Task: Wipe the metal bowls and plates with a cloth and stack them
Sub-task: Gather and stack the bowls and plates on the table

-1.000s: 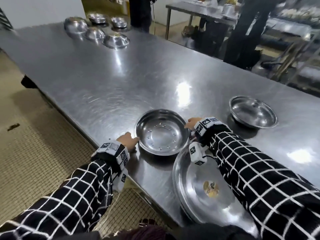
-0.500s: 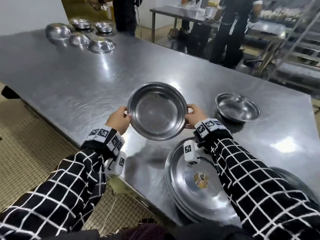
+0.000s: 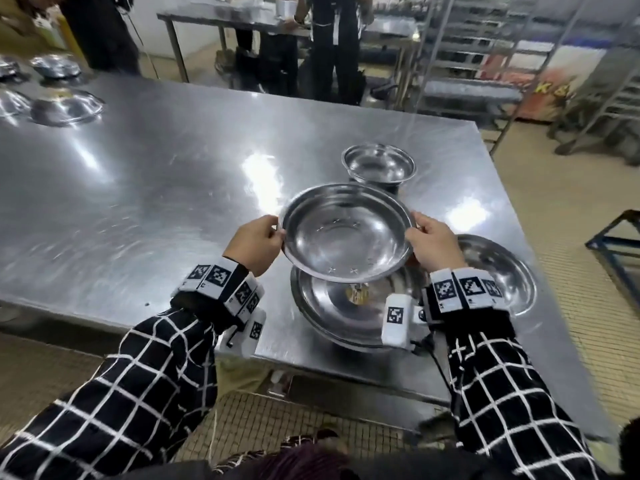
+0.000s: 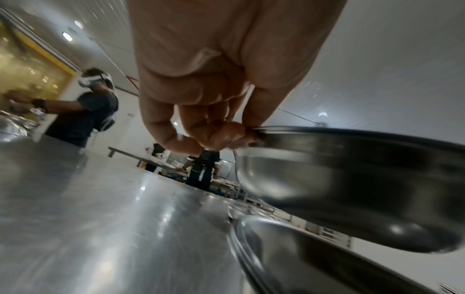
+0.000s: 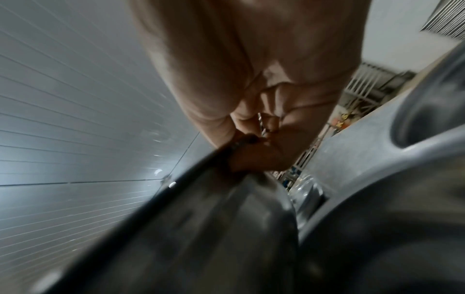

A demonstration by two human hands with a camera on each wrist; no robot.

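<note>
The round shiny metal bowl (image 3: pixel 344 233) has moved since a moment ago: it was up over bare table, and now it hangs right above the stack of big flat metal plates (image 3: pixel 332 317) at the near edge.

The long shiny steel table (image 3: pixel 156 188) is the biggest thing here. The plate stack sits on it, and the bowl is held in the air above the stack, not touching it. A second big metal plate (image 3: pixel 502 271) lies to the right. A smaller metal bowl (image 3: pixel 378 165) stands farther back. More metal bowls (image 3: pixel 65 107) sit far off to the left.

The left hand (image 3: pixel 254 249) pinches the bowl's left rim with curled fingers (image 4: pixel 214 137). The right hand (image 3: pixel 433 244) pinches the right rim.
</note>
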